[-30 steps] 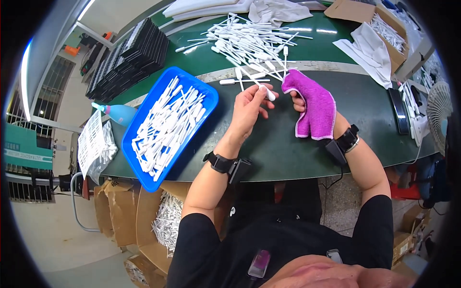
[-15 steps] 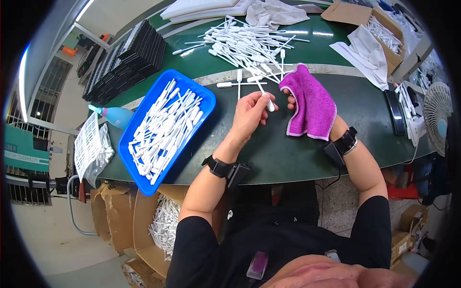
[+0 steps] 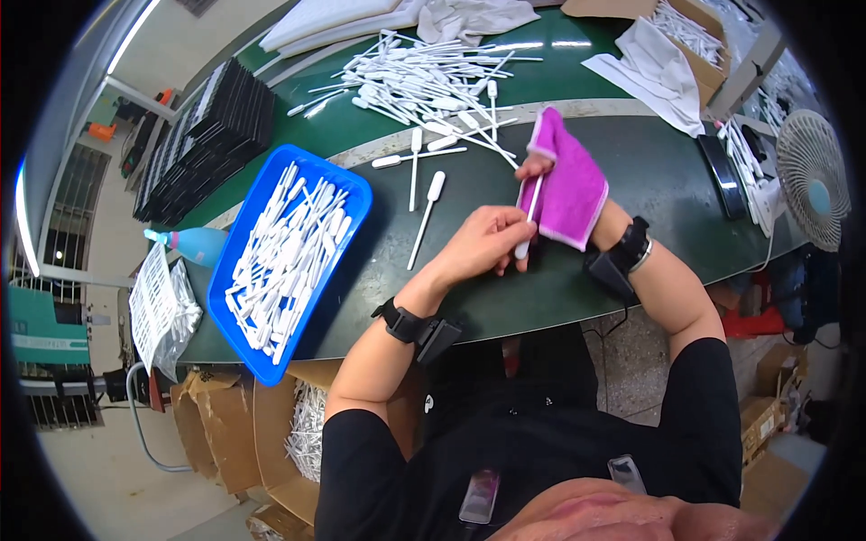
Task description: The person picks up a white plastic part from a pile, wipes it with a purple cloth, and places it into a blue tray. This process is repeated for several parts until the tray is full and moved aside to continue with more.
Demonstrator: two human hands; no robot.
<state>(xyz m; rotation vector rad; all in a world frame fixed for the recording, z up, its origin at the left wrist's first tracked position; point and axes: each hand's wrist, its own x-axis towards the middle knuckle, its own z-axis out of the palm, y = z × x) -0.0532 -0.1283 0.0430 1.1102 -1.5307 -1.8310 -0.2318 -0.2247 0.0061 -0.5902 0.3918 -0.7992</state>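
My left hand is closed on a white stick with a thick oblong end, gripping it near that end. The stick tilts slightly, its thin part running up to my right hand. That hand is closed round a purple cloth, its fingertips at the thin end of the stick; the cloth hides most of the hand. To the left of my left hand, a loose white stick lies on the dark green table. Two more lie crossed beyond it, near a large heap of the same sticks.
A blue tray full of white sticks stands on the left, beside a light-blue bottle and black stacked trays. At the right are a white cloth, a cardboard box, a black case and a fan.
My left hand has moved right and down relative to the table, bringing its stick against the purple cloth in my right hand. The loose stick beside my left hand now shows. The whole view has shifted slightly.
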